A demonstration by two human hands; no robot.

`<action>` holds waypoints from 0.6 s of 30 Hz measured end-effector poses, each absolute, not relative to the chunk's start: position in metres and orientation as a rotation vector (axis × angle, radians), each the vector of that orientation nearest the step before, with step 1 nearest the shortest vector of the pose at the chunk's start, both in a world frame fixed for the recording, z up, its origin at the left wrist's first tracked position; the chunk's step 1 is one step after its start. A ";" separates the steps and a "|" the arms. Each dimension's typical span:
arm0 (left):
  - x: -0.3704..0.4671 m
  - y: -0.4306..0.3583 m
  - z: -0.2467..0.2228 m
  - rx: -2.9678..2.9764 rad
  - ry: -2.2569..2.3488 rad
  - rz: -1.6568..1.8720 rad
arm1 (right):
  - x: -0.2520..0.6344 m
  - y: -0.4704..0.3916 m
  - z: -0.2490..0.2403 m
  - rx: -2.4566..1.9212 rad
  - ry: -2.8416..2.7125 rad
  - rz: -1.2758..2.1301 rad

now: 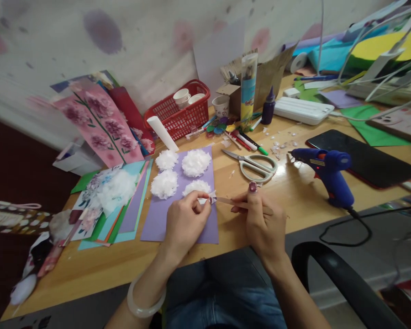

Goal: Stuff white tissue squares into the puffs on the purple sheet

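As white cups (181, 97) sit in a red slatted basket (193, 119) at the upper center of the frame, a person's hands meet over a purple sheet (155, 221) at a wooden desk (92, 269). Right of the basket are a printed paper cup (221, 107), a clear tube (248, 98) with a blue-and-yellow label, its contents hard to make out, and a dark purple bottle (268, 108) with a pointed cap. Four ruffled white puffs (196, 162), round and densely frilled, are grouped at the center of the frame, on or against the sheet's upper part, the lower right one partly hidden by fingers. Beside that puff, the left hand (188, 217) pinches a small white piece (208, 200), its exact shape unclear, between thumb and fingers. From the right, the right hand (265, 224) grips a slim pale tool (229, 202), its tip pointed at the piece.
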State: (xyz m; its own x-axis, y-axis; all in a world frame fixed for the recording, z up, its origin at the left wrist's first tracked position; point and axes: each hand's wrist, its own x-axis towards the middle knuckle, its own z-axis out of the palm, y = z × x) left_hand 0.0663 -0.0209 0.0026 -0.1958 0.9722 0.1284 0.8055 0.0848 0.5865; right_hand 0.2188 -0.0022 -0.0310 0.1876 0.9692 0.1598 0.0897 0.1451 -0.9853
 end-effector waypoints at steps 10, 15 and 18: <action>0.011 -0.071 -0.023 1.935 2.168 0.927 | 0.212 0.004 -0.032 -1.274 -1.193 1.012; -0.003 -0.080 -0.045 1.997 2.147 0.817 | 0.207 0.004 -0.030 -1.288 -1.207 0.983; -0.007 -0.081 -0.051 2.040 2.095 0.750 | 0.205 0.004 -0.030 -1.320 -1.241 0.945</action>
